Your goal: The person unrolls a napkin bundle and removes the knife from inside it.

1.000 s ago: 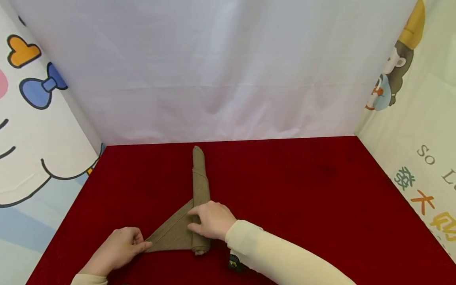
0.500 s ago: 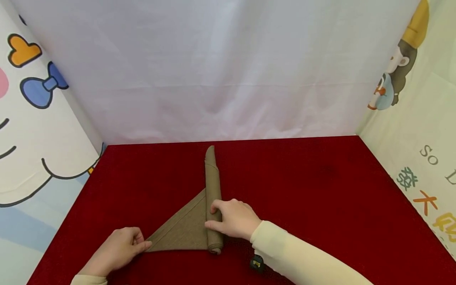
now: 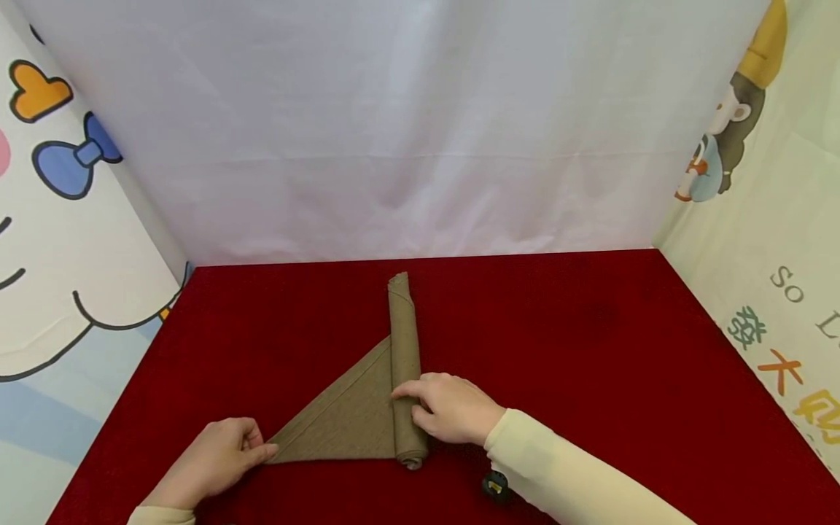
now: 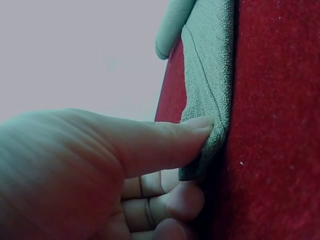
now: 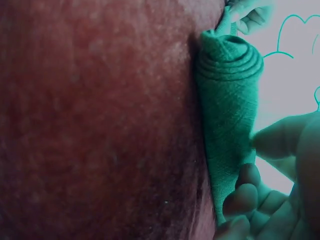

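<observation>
A brown cloth (image 3: 341, 423) lies on the red tabletop, part flat triangle, part long roll (image 3: 405, 343). The roll stands nearly upright in the head view, its coiled near end (image 5: 230, 57) large in the right wrist view. At the triangle's left corner my left hand (image 3: 213, 459) pinches the cloth between thumb and fingers; the thumb (image 4: 170, 137) presses on top in the left wrist view. My right hand (image 3: 453, 408) holds the roll low down from its right side, index finger across its top, the other fingers bent against it.
Red fabric (image 3: 558, 328) covers the table. A plain white curtain (image 3: 420, 131) closes off the back; printed sheets hang at the left (image 3: 59, 240) and right (image 3: 774, 233). A small dark device (image 3: 495, 485) shows beneath the right cuff.
My right hand and the roll have moved to the right, and the flat triangle has widened. The left hand stays pinching the same corner.
</observation>
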